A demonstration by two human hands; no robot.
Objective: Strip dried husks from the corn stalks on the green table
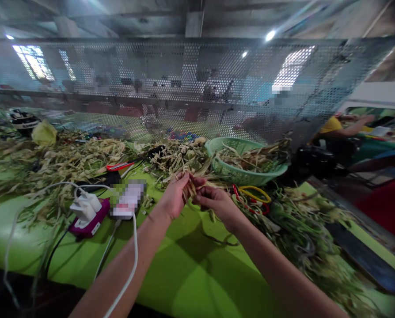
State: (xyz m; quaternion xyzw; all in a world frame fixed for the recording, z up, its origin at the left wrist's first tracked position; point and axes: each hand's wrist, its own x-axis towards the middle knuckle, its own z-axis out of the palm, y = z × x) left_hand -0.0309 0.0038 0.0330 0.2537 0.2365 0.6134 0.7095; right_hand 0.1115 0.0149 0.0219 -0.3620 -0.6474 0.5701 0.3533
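My left hand (176,194) is closed, its thumb and fingers pinching a dry, tan, husk-like plant strip (190,191) above the green table (197,256). Close against it, my right hand (217,204) has its thumb and fingertips pressed together at the lower end of the same strip. The fingers partly cover the strip, so its full shape is hidden. Just beyond both hands lies a heap of dried plant strips (174,159). A light green perforated basket (247,179) with more dry strips in it stands behind my right hand.
At left are a purple power strip (93,225) with white plugs (85,206), a phone (129,198) and loose white cables. Scissors with red handles (119,166) lie behind the phone. Yellow and red handles (255,193) rest near the basket. A perforated metal screen (171,84) rises behind.
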